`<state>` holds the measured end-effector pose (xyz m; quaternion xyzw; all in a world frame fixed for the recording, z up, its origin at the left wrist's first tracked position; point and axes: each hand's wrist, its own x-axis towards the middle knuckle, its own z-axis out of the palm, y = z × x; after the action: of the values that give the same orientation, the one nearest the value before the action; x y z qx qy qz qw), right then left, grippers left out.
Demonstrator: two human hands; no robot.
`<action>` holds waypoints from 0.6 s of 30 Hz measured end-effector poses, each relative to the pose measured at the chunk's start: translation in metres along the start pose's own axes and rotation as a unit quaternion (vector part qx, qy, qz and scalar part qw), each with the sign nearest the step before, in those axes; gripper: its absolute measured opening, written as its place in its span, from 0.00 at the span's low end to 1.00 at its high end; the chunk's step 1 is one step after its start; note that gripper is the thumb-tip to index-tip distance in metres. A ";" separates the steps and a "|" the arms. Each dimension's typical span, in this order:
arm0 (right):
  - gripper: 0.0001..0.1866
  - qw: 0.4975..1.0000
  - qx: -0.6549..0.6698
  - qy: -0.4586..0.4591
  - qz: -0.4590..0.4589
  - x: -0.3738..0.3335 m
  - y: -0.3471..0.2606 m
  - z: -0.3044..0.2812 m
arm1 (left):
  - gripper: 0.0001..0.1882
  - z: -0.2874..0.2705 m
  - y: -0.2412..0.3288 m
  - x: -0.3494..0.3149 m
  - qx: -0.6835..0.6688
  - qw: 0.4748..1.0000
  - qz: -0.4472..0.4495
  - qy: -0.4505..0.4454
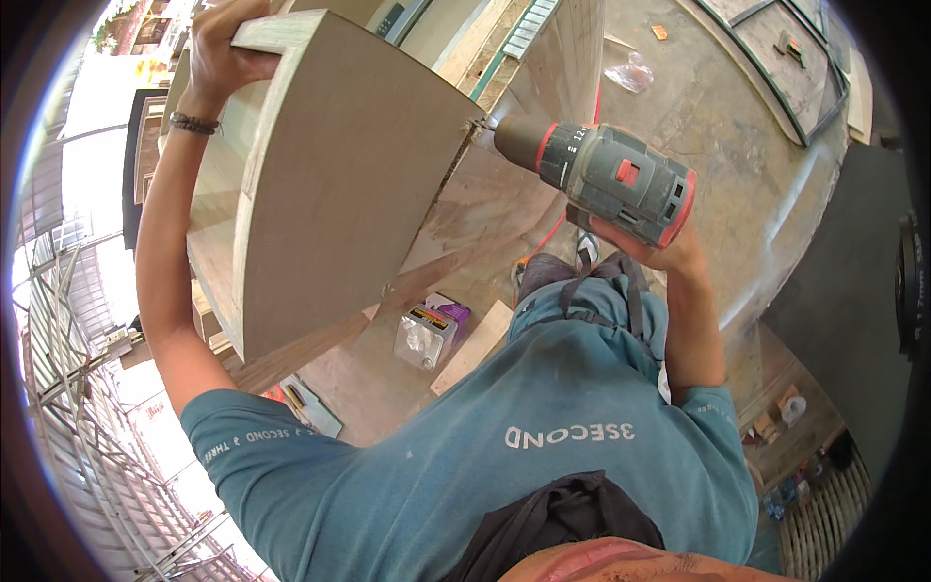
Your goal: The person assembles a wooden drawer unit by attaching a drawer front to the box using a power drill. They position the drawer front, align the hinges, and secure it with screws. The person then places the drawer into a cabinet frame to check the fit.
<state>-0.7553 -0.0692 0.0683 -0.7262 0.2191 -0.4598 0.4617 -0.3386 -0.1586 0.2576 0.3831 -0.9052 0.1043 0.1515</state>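
Note:
My right hand (671, 254) is wrapped round the grip of a grey and red cordless drill (606, 179), mostly hidden under the drill's body. The drill's nose points left, and its tip meets the corner edge of a wooden cabinet piece (349, 194). This piece has a flat, pale plywood side and a light wooden frame along its left edge. My left hand (228, 48) is closed over the upper left corner of that frame, with the arm stretched up beside it. Below the drill tip, the joint along the panel's right edge looks dark and rough.
A clear plastic container (422, 335) with a purple label stands on the floor beside a wooden board (473, 347). At the upper right lie a dark metal frame (776, 107) and a crumpled plastic bag (630, 76). A large dark panel (844, 252) is at the right.

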 end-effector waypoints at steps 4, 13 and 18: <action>0.30 0.998 0.037 0.019 0.043 -0.008 -0.010 0.017 | 0.17 0.002 0.000 -0.002 -0.017 1.000 -0.014 0.010; 0.32 0.997 -0.054 0.006 0.060 0.008 -0.040 0.018 | 0.22 0.004 0.002 -0.003 0.003 1.000 -0.009 0.028; 0.35 0.997 0.004 0.004 0.073 -0.003 0.003 -0.005 | 0.21 0.006 0.004 0.002 -0.006 0.999 -0.005 0.033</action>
<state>-0.7610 -0.0707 0.0647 -0.7046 0.2714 -0.4286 0.4961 -0.3440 -0.1585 0.2527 0.3834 -0.8982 0.1107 0.1845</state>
